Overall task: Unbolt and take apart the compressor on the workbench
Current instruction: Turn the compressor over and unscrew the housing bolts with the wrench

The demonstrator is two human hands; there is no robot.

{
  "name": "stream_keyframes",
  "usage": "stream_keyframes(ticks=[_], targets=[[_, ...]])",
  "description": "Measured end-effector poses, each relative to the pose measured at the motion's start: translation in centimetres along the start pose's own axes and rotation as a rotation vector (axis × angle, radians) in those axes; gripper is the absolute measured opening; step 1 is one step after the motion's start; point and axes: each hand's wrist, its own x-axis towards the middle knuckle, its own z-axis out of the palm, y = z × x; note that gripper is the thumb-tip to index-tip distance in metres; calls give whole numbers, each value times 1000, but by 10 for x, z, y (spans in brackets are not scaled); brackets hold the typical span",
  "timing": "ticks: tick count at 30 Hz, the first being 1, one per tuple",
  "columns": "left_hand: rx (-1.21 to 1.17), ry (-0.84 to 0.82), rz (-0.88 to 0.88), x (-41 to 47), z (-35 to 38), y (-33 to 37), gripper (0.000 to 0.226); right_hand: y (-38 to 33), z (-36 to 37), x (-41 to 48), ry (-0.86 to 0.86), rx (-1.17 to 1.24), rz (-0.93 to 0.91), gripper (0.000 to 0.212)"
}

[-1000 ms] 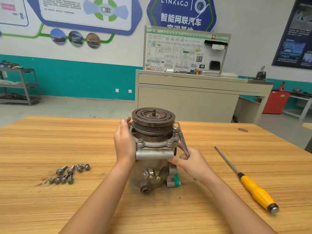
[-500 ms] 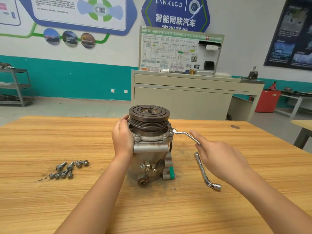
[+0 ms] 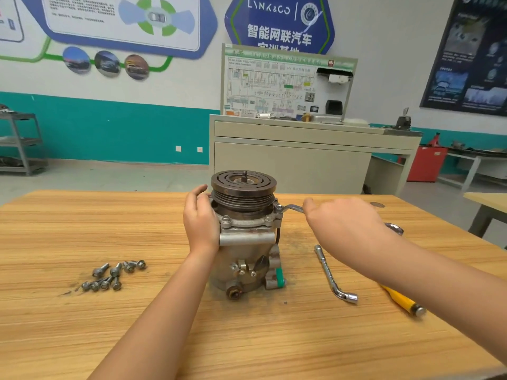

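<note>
The compressor (image 3: 247, 259) stands upright mid-counter (image 3: 82, 338). The left hand (image 3: 201, 223) grips its left side under the pulley. The right hand (image 3: 343, 226) lies over a wrench (image 3: 293, 207) set on a right-side flange bolt; whether its fingers curl cannot be told. Loose bolts (image 3: 112, 275) lie well left.

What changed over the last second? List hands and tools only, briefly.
The right hand swung the silver ring wrench from pointing toward the person out to the right, its ring staying seated at the rim of the grey metal compressor; whether the hand grips it now is hidden. The left hand kept holding the compressor, and the pile of loose steel bolts lay unmoved.
</note>
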Motion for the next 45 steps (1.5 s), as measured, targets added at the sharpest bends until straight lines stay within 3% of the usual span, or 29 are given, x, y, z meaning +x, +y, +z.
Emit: stream_keyframes(ticks=[7,12,16,23,27,30,34,36,38,40,45], targets=[[-61,-1,-52,-3,-1,2,30,-8,-15,-2,-86,-117,-83,36],[-47,3,-56,-4,-1,4,34,-7,-11,-1,-49,-144,-95,25],[-21,1,-23,-2,-2,-1,34,11,10,4,97,-157,-142,40],[14,-60,18,-3,-13,-11,45,49,49,60,154,-192,-297,44],[57,-110,82,-16,-27,-23,60,45,57,99,299,-124,-363,31],[38,-139,73,-24,-29,-28,64,25,68,116,628,35,-345,31],[-7,-215,71,-29,-25,-23,67,11,69,116,694,235,-294,30],[-36,-228,60,-29,-25,-22,70,17,68,107,690,408,-174,16],[-47,-247,55,-29,-25,-23,69,25,67,87,624,627,30,23],[-41,-267,52,-31,-24,-22,68,28,66,63,550,776,99,31],[-25,-306,76,-34,-26,-20,73,29,55,11,254,550,0,36]])
